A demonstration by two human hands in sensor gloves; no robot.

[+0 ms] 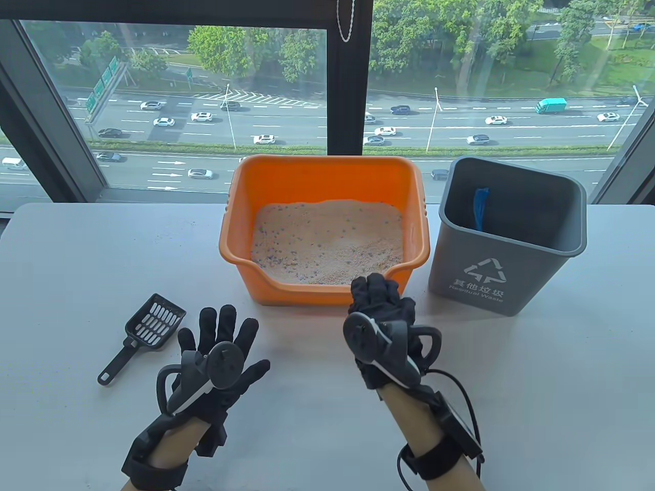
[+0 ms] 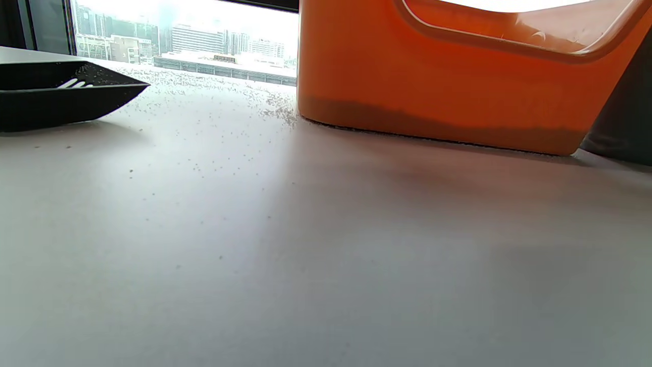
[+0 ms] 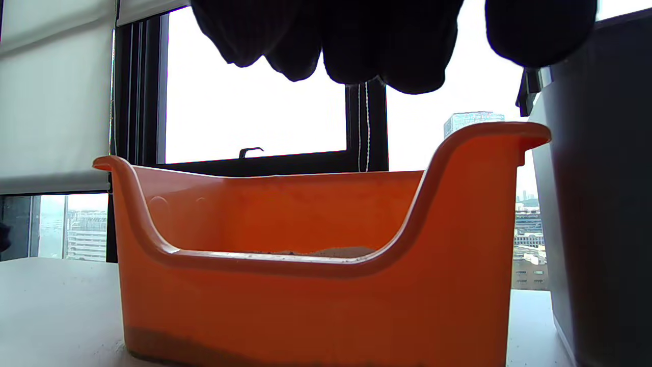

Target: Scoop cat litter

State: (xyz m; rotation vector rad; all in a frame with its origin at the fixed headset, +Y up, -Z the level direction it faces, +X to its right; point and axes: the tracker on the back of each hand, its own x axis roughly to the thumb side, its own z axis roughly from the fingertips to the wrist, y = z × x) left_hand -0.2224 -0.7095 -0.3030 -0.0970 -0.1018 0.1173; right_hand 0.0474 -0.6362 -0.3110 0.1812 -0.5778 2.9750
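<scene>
No part of the scooping had been begun, as could be judged from how things lay.

Nearest, at about 7 o'clock on the pale grey counter (image 1: 511, 388), the left hand (image 1: 222, 353) was laid flat with its black-gloved fingers spread, and nothing was held in it. At 6 o'clock the right hand (image 1: 381, 319) was raised just before the low front lip of the tub; its fingers were curled loosely downward, as was confirmed in the right wrist view, where the fingertips (image 3: 351, 46) hung free above the lip with nothing gripped between them.

At 9 o'clock from the left hand, just beside it and untouched, the black slotted plastic litter scoop (image 1: 148, 330) lay on the counter, its handle pointed toward 7 o'clock and its blade toward 1 o'clock. Loose grains were seen scattered on the counter near it in the left wrist view.

Farther off, at 12 o'clock, the orange rectangular plastic litter tub (image 1: 327, 176) stood with pale sandy cat litter (image 1: 327, 243) spread across its floor. At 2 o'clock the grey plastic waste bin (image 1: 506, 276) stood just beside it.

The step in hand was judged to be the fetching of the scoop. The handle would have to be grasped by the nearer left hand, and the blade then carried over the low lip into the litter.
</scene>
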